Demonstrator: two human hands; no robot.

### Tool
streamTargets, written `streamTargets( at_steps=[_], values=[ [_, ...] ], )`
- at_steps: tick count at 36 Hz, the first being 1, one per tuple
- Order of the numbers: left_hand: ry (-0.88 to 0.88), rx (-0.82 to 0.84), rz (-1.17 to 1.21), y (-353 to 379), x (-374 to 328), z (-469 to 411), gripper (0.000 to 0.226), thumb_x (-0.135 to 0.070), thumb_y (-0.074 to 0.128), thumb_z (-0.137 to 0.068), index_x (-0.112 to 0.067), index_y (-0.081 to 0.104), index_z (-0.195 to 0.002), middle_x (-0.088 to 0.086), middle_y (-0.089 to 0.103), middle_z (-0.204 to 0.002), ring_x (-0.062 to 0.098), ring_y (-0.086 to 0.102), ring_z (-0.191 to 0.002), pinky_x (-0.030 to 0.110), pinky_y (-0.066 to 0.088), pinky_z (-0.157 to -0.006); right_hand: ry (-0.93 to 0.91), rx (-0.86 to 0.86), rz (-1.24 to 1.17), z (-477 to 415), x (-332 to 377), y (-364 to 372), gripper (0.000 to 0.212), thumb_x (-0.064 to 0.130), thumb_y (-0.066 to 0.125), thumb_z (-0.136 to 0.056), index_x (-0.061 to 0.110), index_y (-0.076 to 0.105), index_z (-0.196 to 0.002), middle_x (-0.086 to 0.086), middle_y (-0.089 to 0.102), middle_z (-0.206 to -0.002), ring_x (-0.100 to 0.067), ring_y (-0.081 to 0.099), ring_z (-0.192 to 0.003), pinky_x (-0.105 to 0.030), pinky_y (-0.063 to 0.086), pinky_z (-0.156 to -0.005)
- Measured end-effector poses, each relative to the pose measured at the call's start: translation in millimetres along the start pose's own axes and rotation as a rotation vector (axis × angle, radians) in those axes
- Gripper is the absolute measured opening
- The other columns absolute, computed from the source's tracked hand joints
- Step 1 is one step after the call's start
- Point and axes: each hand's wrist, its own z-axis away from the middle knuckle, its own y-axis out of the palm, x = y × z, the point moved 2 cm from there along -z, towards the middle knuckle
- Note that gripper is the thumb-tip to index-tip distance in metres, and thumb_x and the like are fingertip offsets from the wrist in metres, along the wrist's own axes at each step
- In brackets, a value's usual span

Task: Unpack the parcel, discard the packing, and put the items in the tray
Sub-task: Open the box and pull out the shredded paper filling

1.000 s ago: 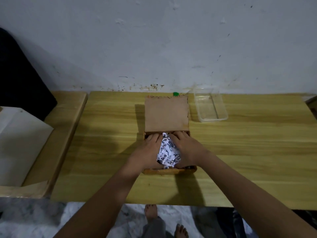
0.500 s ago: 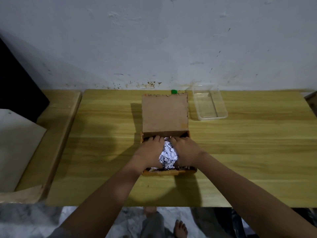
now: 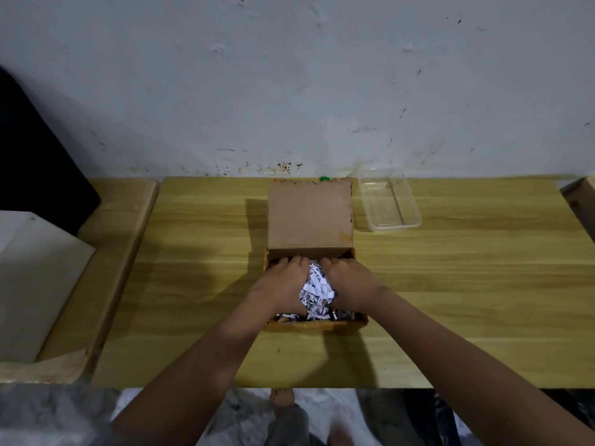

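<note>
An open cardboard box (image 3: 315, 325) sits mid-table, its lid (image 3: 309, 215) folded back toward the wall. Inside it lies shredded black-and-white printed paper (image 3: 317, 291). My left hand (image 3: 280, 284) and my right hand (image 3: 349, 281) are both down in the box, pressed against either side of a bunched clump of that paper, fingers curled over it. Whatever lies under the paper is hidden. A clear plastic tray (image 3: 389, 201) stands to the right of the lid, near the wall, with nothing visible in it.
The yellow wooden table (image 3: 467, 284) runs to the wall. A small green thing (image 3: 324, 178) peeks out behind the lid. A lower wooden bench with a white board (image 3: 35, 278) lies at the left. A brown box corner (image 3: 582, 194) shows at the far right.
Both hands have pushed a little deeper and closer around the paper clump. The camera view has shifted slightly; box and tray have stayed put.
</note>
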Motion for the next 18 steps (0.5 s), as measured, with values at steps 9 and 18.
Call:
streamTargets(
  at_steps=[9, 18],
  values=[
    [-0.063, 0.031, 0.025, -6.1, -6.0, 5.5, 0.077, -0.031, 0.079, -0.065, -0.008, 0.036, -0.125, 0.011, 0.044, -0.127, 0.030, 0.044, -0.116, 0.040, 0.043, -0.096, 0.099, 0.035, 0.067, -1.7, 9.0, -0.7, 0.036, 0.013, 0.059, -0.080, 0.005, 0.044, -0.113, -0.016, 0.060, -0.114, -0.031, 0.062, -0.100, -0.036, 0.048, -0.080],
    [-0.079, 0.034, 0.064, -4.3, -8.2, 3.0, 0.077, -0.036, 0.082, -0.062, -0.008, 0.040, -0.120, 0.011, 0.046, -0.125, 0.030, 0.046, -0.115, 0.041, 0.043, -0.095, 0.193, 0.125, -0.093, -1.7, 8.1, -2.5, 0.038, 0.005, 0.060, -0.079, 0.004, 0.043, -0.113, -0.019, 0.057, -0.115, -0.036, 0.059, -0.105, -0.039, 0.048, -0.079]
  ],
)
